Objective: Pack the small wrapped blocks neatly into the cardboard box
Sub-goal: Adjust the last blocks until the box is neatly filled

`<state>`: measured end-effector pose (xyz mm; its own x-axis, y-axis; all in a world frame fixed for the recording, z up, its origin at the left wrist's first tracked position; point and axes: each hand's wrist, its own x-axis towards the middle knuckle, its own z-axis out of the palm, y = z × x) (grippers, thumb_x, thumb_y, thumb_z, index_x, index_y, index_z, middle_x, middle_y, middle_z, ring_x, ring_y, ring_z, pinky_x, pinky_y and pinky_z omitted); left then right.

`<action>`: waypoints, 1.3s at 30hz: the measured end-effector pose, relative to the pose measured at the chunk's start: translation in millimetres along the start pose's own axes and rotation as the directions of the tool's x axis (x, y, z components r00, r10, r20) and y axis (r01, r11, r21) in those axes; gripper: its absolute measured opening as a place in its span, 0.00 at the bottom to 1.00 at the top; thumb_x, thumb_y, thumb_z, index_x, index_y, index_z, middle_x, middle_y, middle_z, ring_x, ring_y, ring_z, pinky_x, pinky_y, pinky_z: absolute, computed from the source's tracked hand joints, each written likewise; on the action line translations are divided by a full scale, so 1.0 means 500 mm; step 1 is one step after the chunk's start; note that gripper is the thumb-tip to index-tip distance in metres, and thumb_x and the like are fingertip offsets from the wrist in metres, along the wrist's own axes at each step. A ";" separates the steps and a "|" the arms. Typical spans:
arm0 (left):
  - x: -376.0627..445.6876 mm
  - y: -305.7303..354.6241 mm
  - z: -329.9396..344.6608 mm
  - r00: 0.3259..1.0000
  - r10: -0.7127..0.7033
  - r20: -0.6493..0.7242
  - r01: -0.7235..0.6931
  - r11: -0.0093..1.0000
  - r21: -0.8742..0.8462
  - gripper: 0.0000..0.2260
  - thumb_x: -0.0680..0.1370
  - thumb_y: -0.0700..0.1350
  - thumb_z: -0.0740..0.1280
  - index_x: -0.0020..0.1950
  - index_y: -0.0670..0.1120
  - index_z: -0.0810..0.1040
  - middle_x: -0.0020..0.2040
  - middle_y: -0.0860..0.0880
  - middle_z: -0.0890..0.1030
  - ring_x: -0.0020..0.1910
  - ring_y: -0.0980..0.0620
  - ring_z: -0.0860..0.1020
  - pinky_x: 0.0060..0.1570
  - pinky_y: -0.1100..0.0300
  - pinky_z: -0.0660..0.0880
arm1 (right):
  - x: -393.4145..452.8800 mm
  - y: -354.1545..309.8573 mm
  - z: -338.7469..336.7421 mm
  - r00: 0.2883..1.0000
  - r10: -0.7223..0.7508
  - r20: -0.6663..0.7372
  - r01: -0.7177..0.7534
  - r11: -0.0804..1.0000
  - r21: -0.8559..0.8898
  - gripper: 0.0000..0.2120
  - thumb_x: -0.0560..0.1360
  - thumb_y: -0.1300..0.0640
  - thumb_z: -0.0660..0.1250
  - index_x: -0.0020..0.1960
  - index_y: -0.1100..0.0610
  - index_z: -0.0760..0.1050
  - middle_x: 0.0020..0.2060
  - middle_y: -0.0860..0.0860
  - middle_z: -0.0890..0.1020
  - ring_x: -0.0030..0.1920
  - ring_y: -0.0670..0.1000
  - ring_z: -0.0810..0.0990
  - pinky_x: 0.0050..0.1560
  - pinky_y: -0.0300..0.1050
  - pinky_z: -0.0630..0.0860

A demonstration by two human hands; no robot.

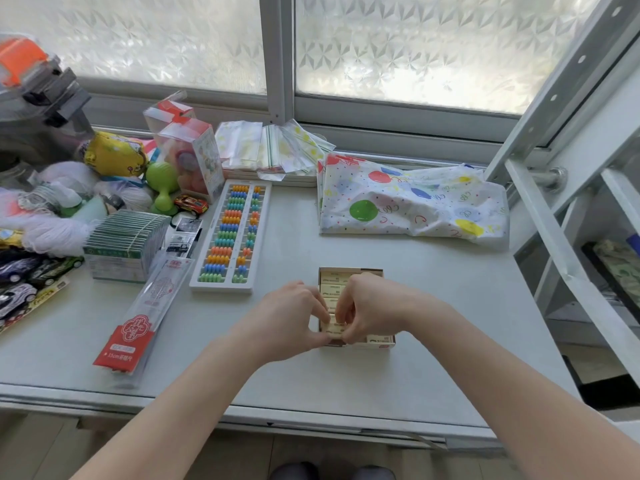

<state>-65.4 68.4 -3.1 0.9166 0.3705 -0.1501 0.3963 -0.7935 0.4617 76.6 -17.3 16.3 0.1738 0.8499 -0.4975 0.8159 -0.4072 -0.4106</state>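
Observation:
A small open cardboard box (353, 271) sits on the grey table, right of centre. Inside it lie several cream wrapped blocks (332, 291) in neat rows. My left hand (292, 315) and my right hand (369, 308) meet over the near half of the box. Fingertips of both hands pinch one wrapped block (334, 330) at the near left corner of the box. Both hands hide much of the box's interior.
A colourful abacus (232, 237) lies left of the box. A red-labelled long clear packet (138, 317) lies further left. A balloon-print bag (412, 202) is behind the box. Toys, yarn and a card stack (121, 244) crowd the left; a metal shelf frame (568, 209) stands right.

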 end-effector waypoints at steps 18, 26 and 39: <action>0.018 0.022 -0.020 0.997 -0.028 0.071 0.021 0.996 0.089 0.11 0.73 0.55 0.68 0.51 0.54 0.84 0.52 0.55 0.79 0.55 0.55 0.73 0.55 0.55 0.75 | 0.009 0.013 0.001 0.998 0.054 0.029 -0.059 0.978 0.201 0.05 0.67 0.53 0.74 0.42 0.51 0.85 0.27 0.44 0.77 0.29 0.43 0.71 0.32 0.38 0.69; 0.026 0.034 -0.006 0.996 -0.067 0.055 0.057 0.986 0.158 0.09 0.73 0.53 0.68 0.49 0.53 0.84 0.50 0.52 0.80 0.54 0.52 0.74 0.51 0.54 0.76 | 0.012 -0.001 0.010 0.995 0.093 -0.030 -0.086 0.978 0.192 0.04 0.67 0.55 0.74 0.40 0.55 0.85 0.31 0.50 0.80 0.34 0.48 0.76 0.36 0.41 0.73; 0.027 0.053 0.012 0.983 -0.176 -0.059 0.184 0.962 0.202 0.06 0.73 0.41 0.67 0.48 0.46 0.83 0.51 0.51 0.79 0.55 0.51 0.71 0.45 0.57 0.75 | -0.006 0.033 -0.001 0.998 0.059 -0.018 -0.052 0.966 0.252 0.07 0.64 0.54 0.75 0.40 0.54 0.84 0.34 0.46 0.83 0.35 0.44 0.77 0.45 0.48 0.79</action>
<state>-42.0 49.4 1.6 0.8279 0.5321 -0.1775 0.5608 -0.7926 0.2395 89.7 -26.3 11.1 0.2314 0.8305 -0.5067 0.6402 -0.5222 -0.5634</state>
